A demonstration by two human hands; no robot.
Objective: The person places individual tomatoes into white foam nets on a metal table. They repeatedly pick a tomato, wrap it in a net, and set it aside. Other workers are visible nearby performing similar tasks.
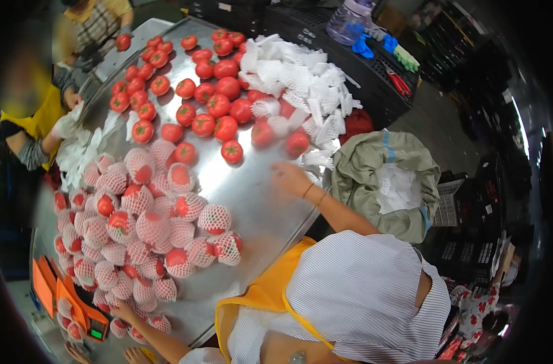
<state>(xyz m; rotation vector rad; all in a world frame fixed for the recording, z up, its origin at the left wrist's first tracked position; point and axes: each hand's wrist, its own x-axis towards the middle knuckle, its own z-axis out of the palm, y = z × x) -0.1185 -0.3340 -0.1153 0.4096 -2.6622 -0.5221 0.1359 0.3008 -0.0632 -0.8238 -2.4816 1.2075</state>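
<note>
Before me, a metal table (pixel 253 204) bears red tomatoes. My left hand (pixel 123 311) reaches the near edge of a large pile of tomatoes in white foam nets (pixel 142 255) and touches the netted fruit there; its fingertips are partly hidden, so its grip is unclear. My right hand (pixel 289 178), blurred, is over the table's right side, below the bare tomatoes (pixel 218 105). Nothing shows clearly in its fingers. A heap of white foam net sleeves (pixel 299 75) lies beyond it, and one sleeve (pixel 265 108) rests against tomatoes.
An open green woven sack (pixel 349 182) holding white foam stands right of the table. Black crates (pixel 390 84) behind carry a water bottle, gloves and red-handled pliers. Orange scales (pixel 83 298) stand at the lower left. Co-workers' gloved hands (pixel 67 123) handle sleeves and a tomato opposite.
</note>
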